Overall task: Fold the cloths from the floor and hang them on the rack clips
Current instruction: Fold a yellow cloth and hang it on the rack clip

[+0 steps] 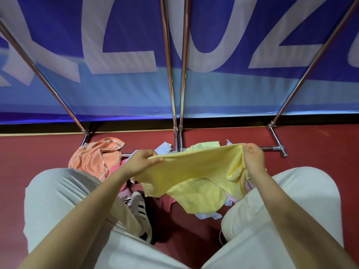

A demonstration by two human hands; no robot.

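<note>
I hold a yellow cloth (196, 171) stretched between both hands above the floor pile. My left hand (140, 162) pinches its left top corner. My right hand (253, 159) grips the right top corner, where the fabric bunches. The cloth's lower part sags down toward my knees. An orange towel (97, 157) lies crumpled on the red floor at the left. Pale blue (164, 148), light green (206, 145) and pink (116, 168) cloths lie in the pile behind and under the yellow one. The rack's chrome poles (171, 78) rise ahead; no clips are in view.
The rack's chrome base bar (274, 148) lies on the red floor (38, 152) just beyond the pile. A blue banner (126, 94) with large white letters hangs behind the poles. My knees in pale trousers (58, 191) and a striped shoe (140, 210) fill the foreground.
</note>
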